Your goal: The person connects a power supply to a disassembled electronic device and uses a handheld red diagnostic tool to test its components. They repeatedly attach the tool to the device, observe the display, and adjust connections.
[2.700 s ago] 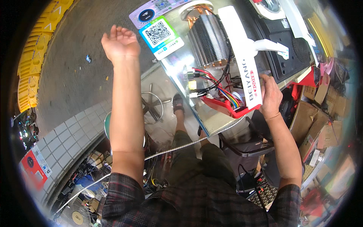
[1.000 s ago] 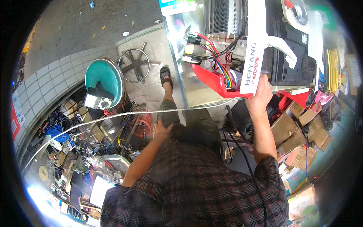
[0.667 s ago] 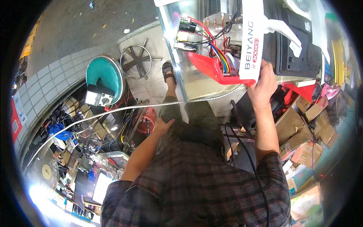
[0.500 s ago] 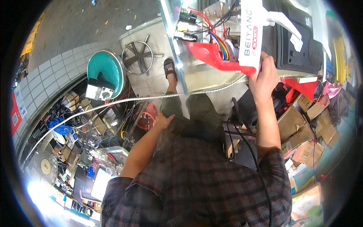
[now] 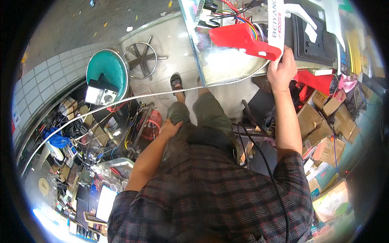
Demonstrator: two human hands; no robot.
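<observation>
My right hand (image 5: pixel 282 71) is closed at the lower end of a red angular plastic piece (image 5: pixel 233 35), where it overlaps a white printed bar (image 5: pixel 276 24). Part of the grip is hidden, and the piece's exact kind cannot be made out. Beside it, coloured wires (image 5: pixel 247 22) lie over the glass counter (image 5: pixel 227 69). A long pale cable (image 5: pixel 162 94) runs from near that hand across to the far left. My left hand (image 5: pixel 171 128) rests on my left thigh, fingers laid along the trouser leg and holding nothing.
A multimeter (image 5: pixel 101 94) sits on a teal round stool (image 5: pixel 107 71), near a metal stool base (image 5: pixel 142 60). Clutter and a fan (image 5: pixel 43 184) fill the left; cardboard boxes (image 5: pixel 316 117) pile up at right. A black flat device (image 5: pixel 312 40) lies on the counter.
The red piece has moved up and turned, showing another side, along with my right hand. My left hand stays on the thigh. The whole view has shifted slightly.
</observation>
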